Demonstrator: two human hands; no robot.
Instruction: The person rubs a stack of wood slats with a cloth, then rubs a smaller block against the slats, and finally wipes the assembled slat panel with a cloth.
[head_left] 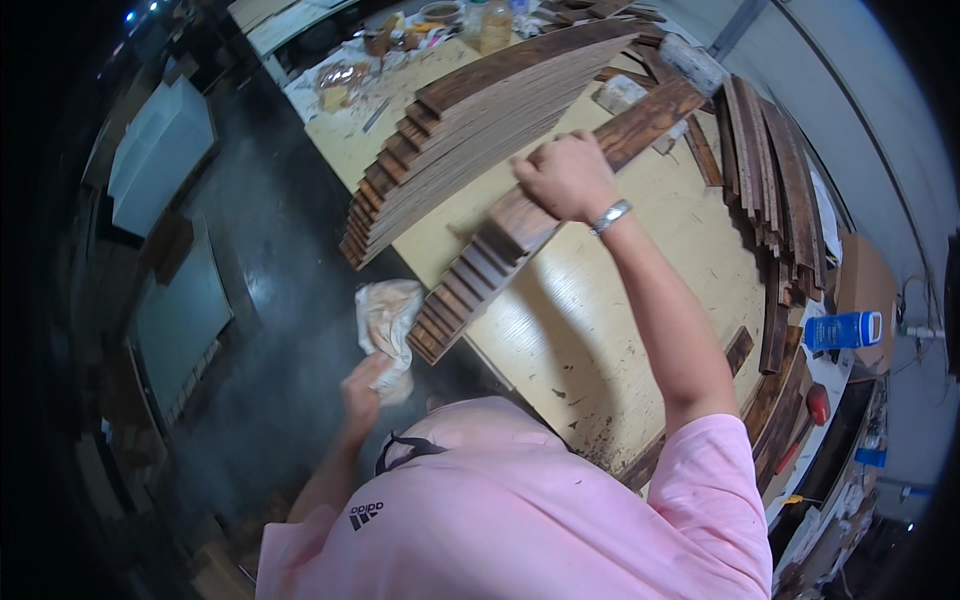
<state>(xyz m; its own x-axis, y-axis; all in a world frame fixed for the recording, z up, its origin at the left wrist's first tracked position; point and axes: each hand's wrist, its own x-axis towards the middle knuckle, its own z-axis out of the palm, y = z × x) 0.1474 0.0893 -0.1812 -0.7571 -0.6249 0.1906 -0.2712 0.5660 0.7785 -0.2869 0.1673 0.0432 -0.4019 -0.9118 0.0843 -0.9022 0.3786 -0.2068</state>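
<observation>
My right hand, with a silver watch on the wrist, is closed on the top dark brown wooden board of a stepped stack. The stack lies slantwise across the pale worktable, its stepped near end at the table's left edge. My left hand holds a crumpled, stained whitish cloth beside that stepped end. Part of the left fingers is hidden by the cloth. Beyond, a second, larger stack of curved brown boards lies roughly alongside.
More curved boards are piled on the right. Whitish blocks sit near the far end. A blue container and a red-handled tool lie at the right edge. Dark floor and pale panels are on the left.
</observation>
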